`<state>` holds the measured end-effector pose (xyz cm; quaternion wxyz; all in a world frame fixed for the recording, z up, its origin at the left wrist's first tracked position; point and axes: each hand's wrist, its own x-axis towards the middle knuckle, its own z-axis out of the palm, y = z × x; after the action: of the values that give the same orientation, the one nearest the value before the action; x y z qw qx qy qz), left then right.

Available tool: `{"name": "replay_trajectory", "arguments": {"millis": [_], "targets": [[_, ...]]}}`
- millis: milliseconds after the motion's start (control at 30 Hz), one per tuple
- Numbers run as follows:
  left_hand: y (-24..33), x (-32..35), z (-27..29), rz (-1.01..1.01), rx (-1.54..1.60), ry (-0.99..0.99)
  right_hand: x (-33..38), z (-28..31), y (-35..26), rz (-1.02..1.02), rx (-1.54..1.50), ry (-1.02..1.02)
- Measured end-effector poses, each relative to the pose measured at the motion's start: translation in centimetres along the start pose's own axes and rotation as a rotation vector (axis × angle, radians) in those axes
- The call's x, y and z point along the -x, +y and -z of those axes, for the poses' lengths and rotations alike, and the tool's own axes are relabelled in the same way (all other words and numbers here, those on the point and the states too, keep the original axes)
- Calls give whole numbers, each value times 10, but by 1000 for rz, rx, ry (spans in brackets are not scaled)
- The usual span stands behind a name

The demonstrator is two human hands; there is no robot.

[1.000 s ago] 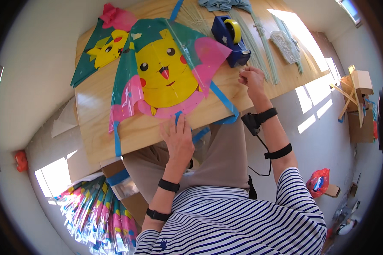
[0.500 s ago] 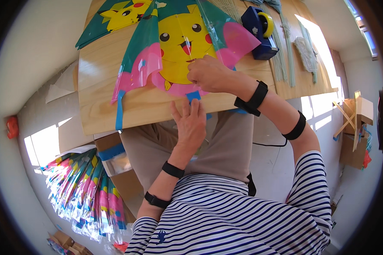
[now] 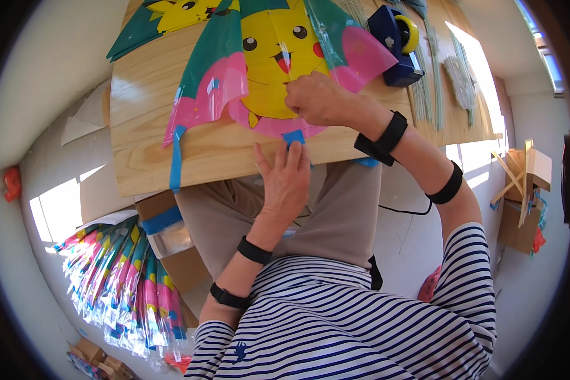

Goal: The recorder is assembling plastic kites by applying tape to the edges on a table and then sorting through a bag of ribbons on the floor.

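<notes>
Lying flat on the wooden tabletop (image 3: 152,158), a plastic kite (image 3: 266,57) with a yellow cartoon figure on teal and pink panels spreads toward the near edge. Left hand (image 3: 286,180) rests palm down at that near edge, fingers extended and close together, fingertips touching a small blue tape piece (image 3: 292,137) at the kite's lower tip; its grip pinches nothing. Right hand (image 3: 320,98) lies on the kite's pink lower part just above the tape, fingers curled down onto the film; cannot tell whether its grip pinches anything. A blue tape dispenser (image 3: 396,44) with a yellow roll stands on the tabletop beyond the right hand, beside thin pale sticks (image 3: 424,95). A blue tape strip (image 3: 176,158) hangs from the kite's left corner. Bundled kites in clear wrap (image 3: 120,285) lie on the floor at lower left.
</notes>
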<state>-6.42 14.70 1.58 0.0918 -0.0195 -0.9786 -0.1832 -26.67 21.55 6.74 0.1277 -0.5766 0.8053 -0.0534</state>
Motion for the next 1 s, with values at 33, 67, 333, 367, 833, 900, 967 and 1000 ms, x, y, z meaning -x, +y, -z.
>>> {"name": "replay_trajectory", "arguments": {"millis": [33, 67, 333, 367, 833, 900, 967, 1000], "targets": [[-1, 0, 0, -4, 2, -2, 0, 1, 1, -6, -4, -2], [-1, 0, 1, -10, 13, 3, 1, 2, 0, -11, -9, -3], [-6, -2, 5, -38, 15, -44, 7, -2, 5, -15, -75, 50], [-7, -1, 5, -43, 16, -40, 7, -2, 5, -15, -80, 58], [-5, -1, 1, -33, 21, -12, -2, -2, 3, 21, -87, 49], [-6, -1, 1, -35, 27, -5, -3, -2, 3, 10, -83, 34], [-6, -1, 1, -39, 26, -5, -3, -1, 3, 0, -84, 30], [-6, -1, 0, -42, 23, -9, -2, -1, 4, -2, -83, 35]]}}
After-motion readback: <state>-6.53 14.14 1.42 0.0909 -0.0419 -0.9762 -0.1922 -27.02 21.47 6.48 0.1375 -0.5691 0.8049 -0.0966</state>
